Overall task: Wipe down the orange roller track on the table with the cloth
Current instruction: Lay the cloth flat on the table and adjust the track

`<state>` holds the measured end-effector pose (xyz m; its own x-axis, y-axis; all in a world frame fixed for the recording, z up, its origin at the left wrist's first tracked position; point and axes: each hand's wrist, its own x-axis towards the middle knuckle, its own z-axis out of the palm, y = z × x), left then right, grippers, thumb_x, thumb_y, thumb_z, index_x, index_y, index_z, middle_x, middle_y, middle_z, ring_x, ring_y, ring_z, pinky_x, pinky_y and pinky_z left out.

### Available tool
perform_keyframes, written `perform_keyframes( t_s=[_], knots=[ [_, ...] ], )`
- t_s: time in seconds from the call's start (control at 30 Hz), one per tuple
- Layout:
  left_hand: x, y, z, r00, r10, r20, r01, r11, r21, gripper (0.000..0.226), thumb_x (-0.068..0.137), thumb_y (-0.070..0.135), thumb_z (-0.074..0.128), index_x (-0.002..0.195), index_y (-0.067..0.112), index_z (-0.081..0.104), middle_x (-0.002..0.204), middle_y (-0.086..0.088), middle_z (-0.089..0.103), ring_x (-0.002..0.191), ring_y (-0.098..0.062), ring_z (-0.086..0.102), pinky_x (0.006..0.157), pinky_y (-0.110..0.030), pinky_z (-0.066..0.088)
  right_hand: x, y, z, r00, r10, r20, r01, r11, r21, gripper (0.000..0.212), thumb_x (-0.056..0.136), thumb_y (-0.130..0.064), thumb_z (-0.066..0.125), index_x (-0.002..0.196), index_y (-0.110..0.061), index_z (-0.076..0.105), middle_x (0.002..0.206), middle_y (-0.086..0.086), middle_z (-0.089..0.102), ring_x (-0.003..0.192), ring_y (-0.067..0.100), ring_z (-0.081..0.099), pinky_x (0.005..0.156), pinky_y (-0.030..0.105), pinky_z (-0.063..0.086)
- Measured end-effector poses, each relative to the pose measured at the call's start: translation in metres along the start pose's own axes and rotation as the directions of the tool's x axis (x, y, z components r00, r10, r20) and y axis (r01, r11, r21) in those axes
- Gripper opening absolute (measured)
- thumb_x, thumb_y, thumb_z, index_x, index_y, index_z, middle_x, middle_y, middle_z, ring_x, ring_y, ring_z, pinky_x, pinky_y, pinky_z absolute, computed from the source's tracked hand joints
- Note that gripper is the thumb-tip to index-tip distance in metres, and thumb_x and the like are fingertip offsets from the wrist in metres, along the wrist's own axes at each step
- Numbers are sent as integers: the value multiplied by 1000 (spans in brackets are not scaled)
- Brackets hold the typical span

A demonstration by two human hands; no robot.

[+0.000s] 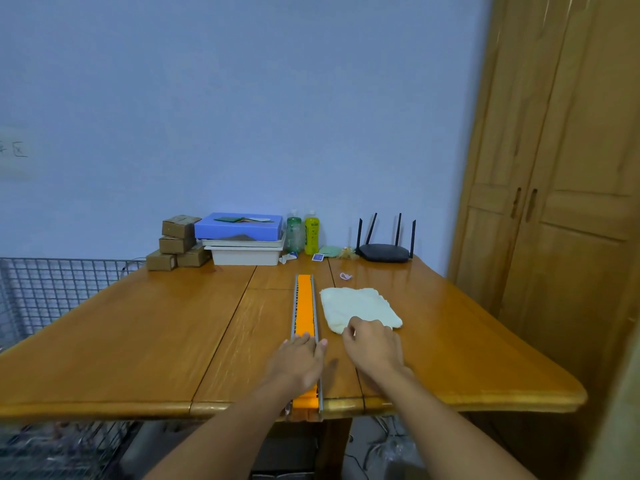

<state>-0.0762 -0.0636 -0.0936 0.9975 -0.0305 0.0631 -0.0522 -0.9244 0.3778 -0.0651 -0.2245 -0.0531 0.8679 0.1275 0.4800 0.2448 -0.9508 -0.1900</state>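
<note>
Wiping hasn't started yet, I'd say. The long orange roller track (304,303) with grey metal rails runs down the glossy wooden surface (138,341), its near end poking over the edge. My left hand (301,362) lies flat on that end, fingers straight. My right hand (374,346) curls its fingers on the near edge of the pale cream folded cloth (360,304), just beside the track. The whole length is still to do. The labels on the green plastic bottle (294,233) and yellow plastic bottle (311,235) are too small to read, and the wall sign (15,150) is blurred.

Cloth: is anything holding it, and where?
Right hand grips the cloth at its near edge. Left hand rests flat on the orange roller track, holding nothing.
</note>
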Motion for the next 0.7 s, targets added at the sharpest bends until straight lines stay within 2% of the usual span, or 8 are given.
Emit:
perform_keyframes(
  t_s=[0.17,0.3,0.43,0.57,0.7],
  knots=[
    [-26,0,3,999,12,-31,-12,1000,14,66,108,51,12,152,15,46,163,-6,39,155,-22,25,129,-42,14,-15,-4,-11,1000,3,-1,-3,1000,11,33,102,-37,41,105,-20,69,92,2,72,81,21,66,64,30,50],
    [-46,5,3,999,31,-39,-29,998,49,64,109,50,13,157,17,39,168,-3,29,158,-20,18,129,-40,11,-30,-18,-19,1000,-25,-14,25,999,22,32,102,-36,42,103,-19,70,92,3,72,81,23,66,58,29,39],
    [-60,7,4,998,28,-55,-25,999,44,65,108,52,13,151,17,47,163,-3,39,155,-21,26,129,-42,15,-41,-31,-30,999,-40,-32,41,999,27,32,103,-35,41,104,-19,69,94,4,72,77,23,62,58,30,38],
    [-76,9,7,997,37,-66,-34,998,49,64,108,52,14,144,16,52,155,-5,48,150,-22,35,127,-44,19,-54,-33,-40,997,-42,-59,44,999,32,33,102,-35,41,104,-18,70,95,5,72,83,25,66,60,29,40],
    [-96,11,7,995,70,-68,-65,995,74,64,108,52,15,151,17,46,163,-4,39,155,-21,26,129,-42,15,-67,-33,-50,997,-30,-75,32,999,35,33,103,-35,42,108,-18,70,97,4,73,78,19,61,59,27,38]
  ],
)
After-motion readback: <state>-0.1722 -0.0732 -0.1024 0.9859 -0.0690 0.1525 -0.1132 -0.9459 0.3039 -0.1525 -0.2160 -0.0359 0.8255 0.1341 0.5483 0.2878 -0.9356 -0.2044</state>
